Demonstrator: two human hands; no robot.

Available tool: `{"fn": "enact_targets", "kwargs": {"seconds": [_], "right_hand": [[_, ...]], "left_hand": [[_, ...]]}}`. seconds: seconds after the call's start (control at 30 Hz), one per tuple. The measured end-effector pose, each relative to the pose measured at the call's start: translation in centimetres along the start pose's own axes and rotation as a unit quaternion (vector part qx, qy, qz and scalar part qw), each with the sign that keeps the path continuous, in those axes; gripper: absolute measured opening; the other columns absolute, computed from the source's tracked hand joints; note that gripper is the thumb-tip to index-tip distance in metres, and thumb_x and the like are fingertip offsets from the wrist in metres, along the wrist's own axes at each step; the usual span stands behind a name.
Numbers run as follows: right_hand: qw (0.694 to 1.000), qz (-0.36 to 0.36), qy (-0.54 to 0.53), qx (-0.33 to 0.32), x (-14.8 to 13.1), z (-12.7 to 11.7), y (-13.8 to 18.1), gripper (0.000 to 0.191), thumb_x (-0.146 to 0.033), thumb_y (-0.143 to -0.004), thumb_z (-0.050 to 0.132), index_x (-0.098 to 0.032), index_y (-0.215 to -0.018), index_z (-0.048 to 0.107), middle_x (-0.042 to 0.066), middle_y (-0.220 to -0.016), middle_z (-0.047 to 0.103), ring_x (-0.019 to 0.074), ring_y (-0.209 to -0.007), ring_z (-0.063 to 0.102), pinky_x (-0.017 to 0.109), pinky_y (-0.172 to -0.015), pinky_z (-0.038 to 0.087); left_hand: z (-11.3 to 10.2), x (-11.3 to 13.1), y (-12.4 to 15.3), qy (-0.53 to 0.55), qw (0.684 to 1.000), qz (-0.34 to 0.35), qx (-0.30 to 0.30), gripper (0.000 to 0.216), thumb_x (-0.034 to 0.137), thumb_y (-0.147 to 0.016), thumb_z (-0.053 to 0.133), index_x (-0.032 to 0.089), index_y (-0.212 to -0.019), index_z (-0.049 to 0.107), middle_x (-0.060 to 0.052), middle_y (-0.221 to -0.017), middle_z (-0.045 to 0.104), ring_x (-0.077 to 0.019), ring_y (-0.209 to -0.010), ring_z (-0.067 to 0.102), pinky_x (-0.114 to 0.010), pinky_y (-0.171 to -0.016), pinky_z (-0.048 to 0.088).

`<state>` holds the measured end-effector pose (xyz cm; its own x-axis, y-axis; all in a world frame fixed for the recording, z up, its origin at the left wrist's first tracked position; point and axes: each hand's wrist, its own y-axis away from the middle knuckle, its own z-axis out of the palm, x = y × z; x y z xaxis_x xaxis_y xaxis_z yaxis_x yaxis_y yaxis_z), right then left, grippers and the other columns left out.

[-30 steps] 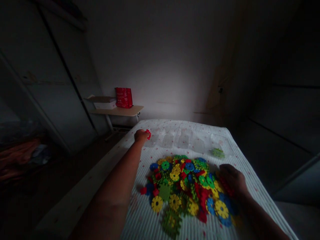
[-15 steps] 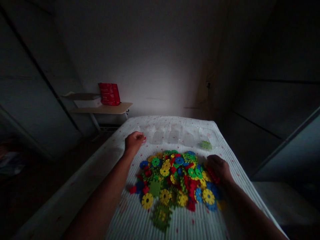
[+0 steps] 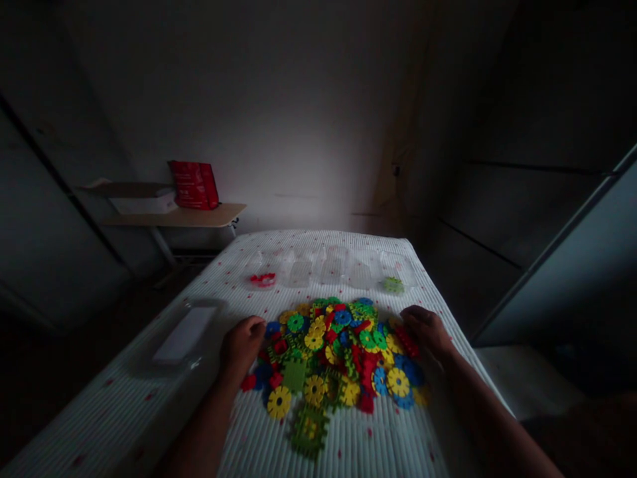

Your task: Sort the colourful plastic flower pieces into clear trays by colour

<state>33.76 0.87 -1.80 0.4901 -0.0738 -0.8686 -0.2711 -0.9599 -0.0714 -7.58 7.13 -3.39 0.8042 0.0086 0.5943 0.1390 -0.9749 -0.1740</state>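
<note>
A heap of red, yellow, green and blue plastic gear-shaped pieces [image 3: 338,355] lies on a white ribbed bed cover [image 3: 259,438]. My left hand [image 3: 242,346] rests at the heap's left edge with fingers curled; what they hold, if anything, is hidden. My right hand [image 3: 426,330] lies on the heap's right edge, fingers bent over red pieces [image 3: 407,340]. Behind the heap stands a row of clear plastic containers [image 3: 331,269]. The leftmost container holds a red piece [image 3: 263,279], the rightmost a green piece [image 3: 393,285].
A clear lid [image 3: 184,335] lies on the cover at the left. Beyond the bed a small wooden table [image 3: 199,216] carries a red bag [image 3: 194,185] and a white box [image 3: 142,201]. The room is dark, with walls close on both sides.
My left hand left a red piece in the leftmost container and drew back to the heap's left edge. The view shifted left and a clear lid came into sight.
</note>
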Motion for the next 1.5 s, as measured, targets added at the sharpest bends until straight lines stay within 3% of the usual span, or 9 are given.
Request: {"fn": "enact_targets", "kwargs": {"seconds": [0.27,0.53,0.63,0.8,0.9,1.0,1.1,1.27,1.5], "right_hand": [[0.995,-0.032,-0.035,-0.087,0.2,-1.0,0.3,0.034,-0.051,-0.076,0.049,-0.018,-0.07,0.052,-0.002,-0.053,0.052,0.0106,-0.045,0.048,0.023,-0.044,0.038],[0.972,-0.162,0.154,-0.075,-1.8,-0.3,1.2,0.034,-0.043,-0.079,0.045,-0.017,-0.058,0.052,-0.002,-0.054,0.048,0.0094,-0.052,0.042,0.022,-0.048,0.032],[0.979,-0.138,0.111,-0.098,-2.6,0.2,1.8,0.034,-0.046,-0.079,0.046,-0.017,-0.062,0.054,-0.002,-0.054,0.049,0.0091,-0.05,0.042,0.022,-0.046,0.034],[0.976,-0.058,-0.091,-0.188,-3.7,1.2,2.5,0.036,-0.054,-0.074,0.053,-0.019,-0.08,0.056,0.0,-0.058,0.059,0.0137,-0.052,0.056,0.026,-0.053,0.045],[0.981,-0.043,-0.131,-0.136,-3.4,1.2,2.2,0.039,-0.056,-0.068,0.059,-0.019,-0.08,0.057,-0.001,-0.059,0.058,0.0128,-0.049,0.054,0.026,-0.051,0.045],[0.995,-0.029,-0.085,-0.034,-2.1,0.6,1.2,0.038,-0.054,-0.065,0.06,-0.018,-0.077,0.059,-0.002,-0.054,0.054,0.0111,-0.046,0.049,0.024,-0.045,0.039],[0.999,-0.019,-0.022,0.014,-0.5,0.1,0.4,0.035,-0.049,-0.065,0.058,-0.016,-0.079,0.061,-0.003,-0.049,0.052,0.0111,-0.045,0.046,0.024,-0.044,0.035],[0.996,-0.057,0.063,-0.006,0.8,0.5,0.2,0.038,-0.043,-0.067,0.056,-0.014,-0.089,0.064,-0.003,-0.05,0.051,0.0099,-0.044,0.042,0.023,-0.043,0.033],[0.986,-0.108,0.129,-0.016,0.9,0.8,0.1,0.037,-0.042,-0.068,0.057,-0.015,-0.091,0.066,0.008,-0.083,0.067,0.0143,-0.059,0.057,0.025,-0.054,0.044]], "left_hand": [[0.4,-0.8,-0.2,0.017,1.0,0.002,-0.015,0.026,0.035,-0.076,0.046,0.021,-0.082,0.067,-0.001,-0.077,0.071,-0.0156,-0.071,0.062,-0.022,-0.064,0.043],[0.8,-0.8,-0.2,0.009,1.0,-0.001,-0.014,0.024,0.032,-0.078,0.045,0.021,-0.084,0.067,-0.001,-0.084,0.072,-0.0158,-0.076,0.063,-0.021,-0.067,0.044],[0.8,-0.9,-0.3,0.009,1.0,0.001,-0.013,0.024,0.032,-0.078,0.046,0.021,-0.084,0.067,-0.002,-0.086,0.072,-0.0161,-0.078,0.064,-0.021,-0.069,0.044],[0.8,-1.0,-0.3,0.007,1.0,0.011,-0.009,0.024,0.033,-0.078,0.046,0.022,-0.084,0.067,-0.001,-0.083,0.072,-0.0155,-0.077,0.064,-0.021,-0.07,0.044],[0.7,-0.9,-0.2,0.005,1.0,0.01,-0.009,0.024,0.033,-0.078,0.047,0.022,-0.084,0.068,-0.001,-0.082,0.072,-0.0153,-0.076,0.064,-0.02,-0.069,0.044],[0.5,-0.6,-0.1,0.002,1.0,0.004,-0.008,0.023,0.032,-0.078,0.047,0.022,-0.084,0.068,-0.001,-0.081,0.072,-0.0153,-0.075,0.063,-0.021,-0.068,0.044],[0.4,-0.4,-0.1,0.004,1.0,0.0,-0.016,0.023,0.031,-0.078,0.047,0.022,-0.084,0.067,-0.001,-0.083,0.072,-0.0152,-0.075,0.064,-0.021,-0.067,0.043],[0.2,-0.2,0.0,0.01,1.0,-0.005,-0.02,0.022,0.031,-0.077,0.047,0.022,-0.082,0.067,0.0,-0.084,0.072,-0.0155,-0.075,0.063,-0.021,-0.066,0.043],[0.6,-0.8,-0.1,0.01,1.0,0.002,-0.019,0.024,0.033,-0.078,0.045,0.022,-0.085,0.066,-0.001,-0.085,0.072,-0.0157,-0.077,0.063,-0.021,-0.067,0.044]]}}
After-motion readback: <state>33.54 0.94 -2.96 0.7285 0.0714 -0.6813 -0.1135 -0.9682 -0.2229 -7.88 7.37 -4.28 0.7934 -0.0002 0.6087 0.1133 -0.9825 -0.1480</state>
